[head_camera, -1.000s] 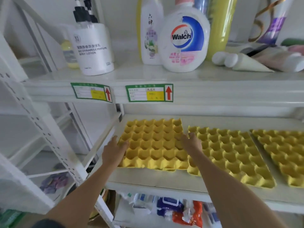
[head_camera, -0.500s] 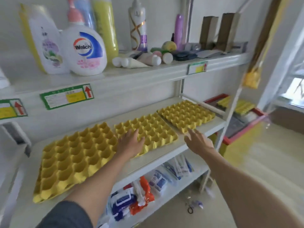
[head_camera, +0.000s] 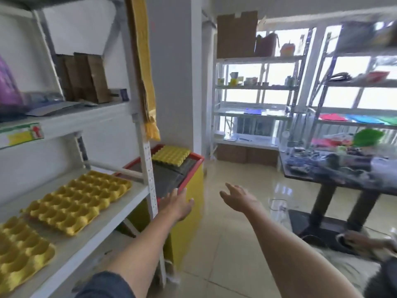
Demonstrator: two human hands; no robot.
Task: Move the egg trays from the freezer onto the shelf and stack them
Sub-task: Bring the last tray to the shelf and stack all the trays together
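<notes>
A stack of yellow moulded-pulp egg trays (head_camera: pixel 170 154) sits on the far end of the red-rimmed yellow chest freezer (head_camera: pixel 194 179), while two more yellow pulp trays lie flat on the white metal shelf (head_camera: pixel 92 239), one (head_camera: pixel 77 202) near its right end, the other (head_camera: pixel 20 253) toward its front edge. Both the left hand (head_camera: pixel 177 204) and right hand (head_camera: pixel 238 198) hang in the air with a wide, empty grip, the left in front of the freezer's near corner. Beyond, a glossy tiled floor (head_camera: pixel 232 244) runs to window-side racks and a cluttered dark surface (head_camera: pixel 335 171).

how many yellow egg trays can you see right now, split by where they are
On the shelf: 2, a whole tray and a tray cut off at the frame edge
On the freezer: 1 tray or stack; too blurred to tell layers
Total: 3
</notes>
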